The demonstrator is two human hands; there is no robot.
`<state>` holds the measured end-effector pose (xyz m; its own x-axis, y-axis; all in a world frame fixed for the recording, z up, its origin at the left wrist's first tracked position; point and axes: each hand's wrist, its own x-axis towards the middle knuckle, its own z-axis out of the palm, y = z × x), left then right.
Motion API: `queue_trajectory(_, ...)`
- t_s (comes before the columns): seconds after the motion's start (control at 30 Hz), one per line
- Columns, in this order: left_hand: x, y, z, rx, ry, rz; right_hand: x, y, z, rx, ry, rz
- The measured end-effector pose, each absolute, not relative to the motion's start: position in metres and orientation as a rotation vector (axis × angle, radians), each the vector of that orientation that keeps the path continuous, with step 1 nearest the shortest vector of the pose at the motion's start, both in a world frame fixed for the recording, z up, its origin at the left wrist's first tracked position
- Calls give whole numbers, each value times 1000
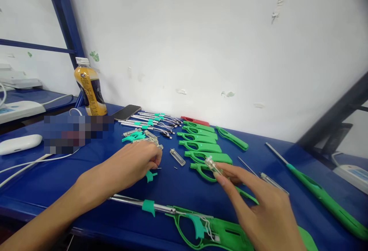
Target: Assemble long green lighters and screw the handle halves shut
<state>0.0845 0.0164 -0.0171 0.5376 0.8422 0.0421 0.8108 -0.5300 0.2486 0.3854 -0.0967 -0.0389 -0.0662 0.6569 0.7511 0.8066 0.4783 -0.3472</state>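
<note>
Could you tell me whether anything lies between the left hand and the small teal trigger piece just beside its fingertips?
Nothing visible does: the left hand hovers right by the teal trigger piece, with only bare blue table between them.

head cam | from above the blue table (34,189) | faces forward-down toward white wall (201,32) | close range

Left hand (135,164) low on blue table (184,189), fingers curled by small metal pins (148,138), near teal trigger piece (150,175). Right hand (258,205) pinches small clear part (211,163) at fingertips. Half-built green lighter (201,226) with metal tube lies close in front. Row of green lighter shells (201,143) behind. Metal tubes (149,122) farther back. Phone (127,112), orange drink bottle (89,88) by white wall (215,44).
</note>
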Motion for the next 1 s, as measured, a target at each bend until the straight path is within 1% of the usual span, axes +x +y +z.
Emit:
queue_trajectory(0.37,85,13,-21,2577,1328,395,388,-95,-37,-1247,-1900,-193)
queue_trajectory(0.7,124,-20,1,2225,1098,789,386,-98,-41,-1164,-2016,-174)
queue_trajectory(0.83,131,-29,7,2079,1026,827,383,-100,-39,-1129,-2079,-145)
queue_trajectory(1.0,133,-30,13,1937,971,795,382,-101,-39,-1136,-2108,-147)
